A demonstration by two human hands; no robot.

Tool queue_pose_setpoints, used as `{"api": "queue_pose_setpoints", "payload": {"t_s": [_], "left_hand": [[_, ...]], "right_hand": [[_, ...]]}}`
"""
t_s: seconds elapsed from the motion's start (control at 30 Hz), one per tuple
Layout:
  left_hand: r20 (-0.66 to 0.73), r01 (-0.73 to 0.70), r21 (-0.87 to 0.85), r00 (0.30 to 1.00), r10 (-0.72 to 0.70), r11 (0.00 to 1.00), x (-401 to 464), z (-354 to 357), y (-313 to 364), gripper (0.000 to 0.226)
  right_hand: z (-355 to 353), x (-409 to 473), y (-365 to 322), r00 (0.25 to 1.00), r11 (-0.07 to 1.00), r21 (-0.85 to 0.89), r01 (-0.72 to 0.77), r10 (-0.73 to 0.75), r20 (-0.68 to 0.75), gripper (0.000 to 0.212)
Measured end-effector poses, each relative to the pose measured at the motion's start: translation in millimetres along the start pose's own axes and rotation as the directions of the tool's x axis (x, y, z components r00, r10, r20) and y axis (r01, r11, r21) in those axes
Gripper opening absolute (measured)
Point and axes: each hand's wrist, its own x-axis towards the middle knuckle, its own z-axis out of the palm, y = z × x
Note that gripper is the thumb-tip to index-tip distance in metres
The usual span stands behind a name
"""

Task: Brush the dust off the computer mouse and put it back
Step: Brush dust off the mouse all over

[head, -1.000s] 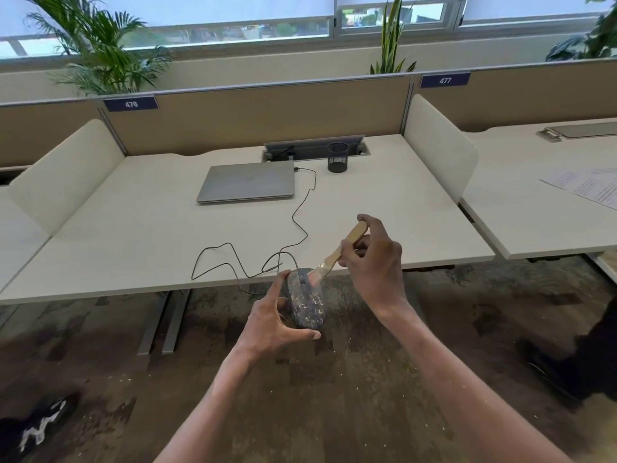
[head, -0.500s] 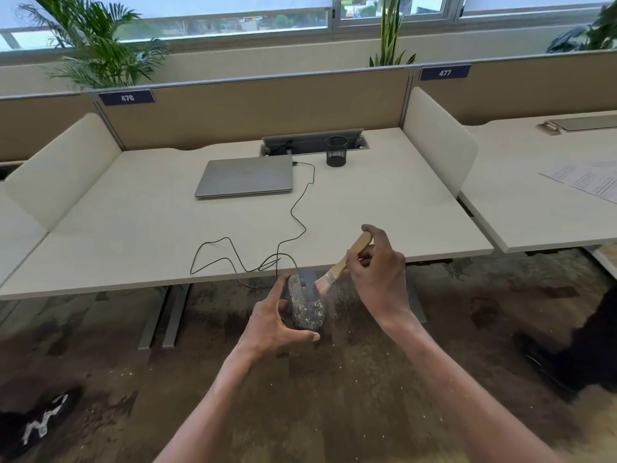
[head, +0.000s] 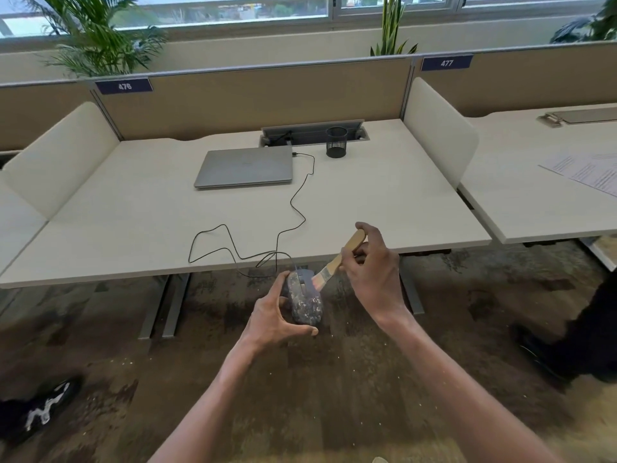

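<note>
Mouse held in the air off the desk, just past its front edge, above the carpet. Left hand wrapped around the mouse from the left side and rear, thumb under the rear end, index finger along the left flank. Mouse surface speckled with pale dust. Right hand closed on the wooden handle of a brush, bristles touching the front right part of the mouse. Cable running from the mouse over the front edge, looping across the desk surface to the right side of a closed laptop near the back edge.

Front half of the desk surface open apart from the cable loops. Mesh cup at the back edge, right of the laptop, beside the cable tray. Side panels bounding the left and right edges.

Underside of the mouse and fingers behind it hidden. Brush tip blurred. Dark shoe at the lower left, partly cut off. Dark shape at the right border not identifiable.
</note>
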Motion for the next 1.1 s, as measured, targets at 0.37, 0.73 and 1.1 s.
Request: {"api": "queue_pose_setpoints", "payload": {"t_s": [0.37,0.73,1.1], "left_hand": [[-0.028,0.031,-0.012,0.999,-0.031,0.999,6.3,8.4,4.9,0.133],[-0.042,0.041,-0.010,0.998,-0.041,0.999,3.0,3.5,13.1,0.132],[-0.062,0.042,-0.035,0.997,-0.044,0.998,0.7,1.4,13.4,0.129]], "right_hand": [[2.3,-6.8,12.6,0.999,1.000,0.008,0.020,-0.020,0.033,0.042],[1.1,-13.3,11.7,0.998,0.999,0.022,0.049,-0.049,0.029,0.041],[-2.0,-11.2,10.0,0.998,0.998,0.040,0.055,-0.056,0.027,0.043]]}}
